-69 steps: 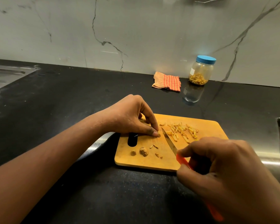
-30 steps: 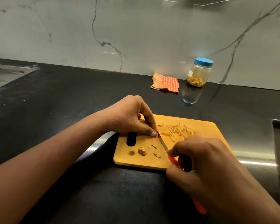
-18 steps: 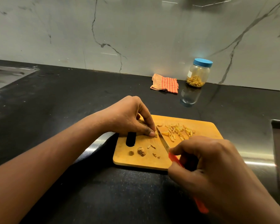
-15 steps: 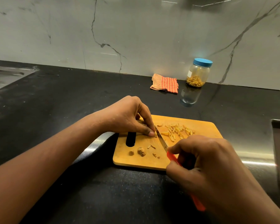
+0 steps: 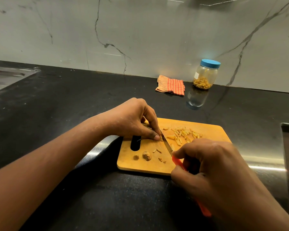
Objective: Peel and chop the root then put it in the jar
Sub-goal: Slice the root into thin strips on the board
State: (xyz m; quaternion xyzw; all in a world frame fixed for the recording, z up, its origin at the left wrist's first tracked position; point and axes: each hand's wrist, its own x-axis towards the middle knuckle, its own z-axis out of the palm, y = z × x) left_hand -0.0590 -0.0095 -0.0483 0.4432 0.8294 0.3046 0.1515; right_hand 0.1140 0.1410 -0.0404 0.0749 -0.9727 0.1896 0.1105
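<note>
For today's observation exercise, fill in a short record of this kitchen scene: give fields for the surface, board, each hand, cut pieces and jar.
surface: black stone counter
board: rectangular wooden chopping board, slot handle at its left
left hand: fingers pinning a small root piece beside the blade
right hand: gripping the orange-handled knife
cut pieces: pale yellow root strips on the board's far side
jar: clear jar with blue lid, closed, partly filled, by the wall

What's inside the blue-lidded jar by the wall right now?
The clear plastic jar with blue lid holds a low pile of yellow chopped root strips; its upper part looks empty. A white label hides a small patch.
</note>
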